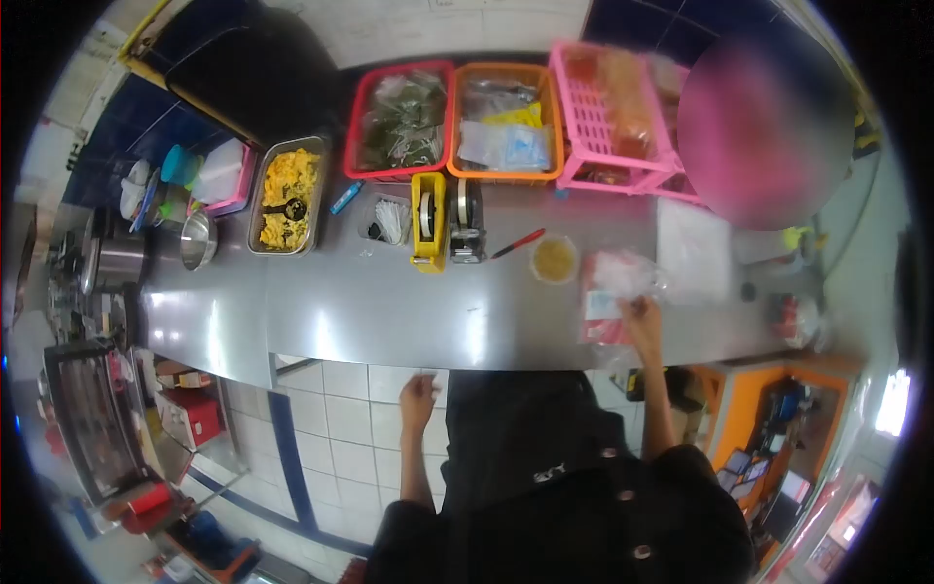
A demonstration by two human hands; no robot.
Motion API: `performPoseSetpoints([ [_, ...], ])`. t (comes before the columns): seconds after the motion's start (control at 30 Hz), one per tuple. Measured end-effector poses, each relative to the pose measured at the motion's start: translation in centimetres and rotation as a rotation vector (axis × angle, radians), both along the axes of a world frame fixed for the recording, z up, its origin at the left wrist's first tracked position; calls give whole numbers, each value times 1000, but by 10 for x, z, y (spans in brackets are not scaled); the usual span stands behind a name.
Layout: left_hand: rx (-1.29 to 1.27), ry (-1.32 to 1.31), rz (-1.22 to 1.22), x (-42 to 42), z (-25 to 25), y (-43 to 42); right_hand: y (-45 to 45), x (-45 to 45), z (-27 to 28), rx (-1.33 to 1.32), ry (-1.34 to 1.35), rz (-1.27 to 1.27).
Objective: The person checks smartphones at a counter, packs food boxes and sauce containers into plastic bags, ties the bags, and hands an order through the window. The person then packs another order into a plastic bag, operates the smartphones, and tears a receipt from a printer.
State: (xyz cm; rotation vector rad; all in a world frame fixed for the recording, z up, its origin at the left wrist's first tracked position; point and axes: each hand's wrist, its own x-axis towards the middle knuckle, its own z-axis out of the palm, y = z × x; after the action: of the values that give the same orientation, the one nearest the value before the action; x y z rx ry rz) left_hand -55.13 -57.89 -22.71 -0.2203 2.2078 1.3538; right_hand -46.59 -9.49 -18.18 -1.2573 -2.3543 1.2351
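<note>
My right hand [640,319] is over the right part of the steel counter, its fingers closed on the edge of a red-and-white plastic packet [601,304]. Crumpled clear plastic lies over the packet's upper part. My left hand [417,397] hangs just off the counter's front edge, above the tiled floor. Its fingers are curled in, with nothing visible in them. Left of the packet stands a round clear tub [555,259] of yellowish food. A red pen [519,243] lies beside the tub.
Yellow [428,224] and black [468,224] tape dispensers stand mid-counter. Behind them are a red basket [352,136], an orange basket [557,122] and a pink crate [589,136]. A metal tray [313,200] holds yellow food and a black spoon. Clear plastic sheets [695,255] lie at right.
</note>
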Motion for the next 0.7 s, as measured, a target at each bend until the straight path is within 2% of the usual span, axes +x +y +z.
performPoseSetpoints([
  [0.07, 46, 166, -219, -62, 25, 43, -20, 1, 6, -31, -75, -28],
  [0.1, -39, 238, -400, -95, 57, 69, -37, -5, 8, -36, 140, -224],
  [0.13, -60, 392, -528, -118, 67, 86, -53, -8, 12, -36, 361, -417],
  [0.17, -41, 376, -636, -146, 99, 104, -66, 5, -1, -26, 349, -423],
  [0.2, -13, 376, -669, -172, 112, 115, -77, 24, -28, -142, 470, -486],
  [0.27, -16, 464, -642, -223, 117, 125, -102, 18, -25, -256, 597, -526],
  [0.33, -48, 529, -542, -272, 123, 123, -160, -11, 19, -172, 497, -673],
  [0.37, -117, 580, -488, -292, 118, 118, -175, -12, 22, -178, 485, -682],
  [0.43, -185, 627, -448, -329, 99, 104, -199, -13, 26, -330, 280, -287],
  [0.5, -405, 568, -489, -352, 67, 88, -222, -35, 33, -405, 265, -282],
  [0.57, -451, 609, -588, -361, 34, 78, -226, -58, 34, -412, 216, -102],
  [0.6, -496, 652, -681, -367, 28, 83, -225, -73, 36, -384, 230, -116],
  [0.7, -396, 668, -612, -361, 49, 92, -206, -104, 54, -208, 247, -116],
])
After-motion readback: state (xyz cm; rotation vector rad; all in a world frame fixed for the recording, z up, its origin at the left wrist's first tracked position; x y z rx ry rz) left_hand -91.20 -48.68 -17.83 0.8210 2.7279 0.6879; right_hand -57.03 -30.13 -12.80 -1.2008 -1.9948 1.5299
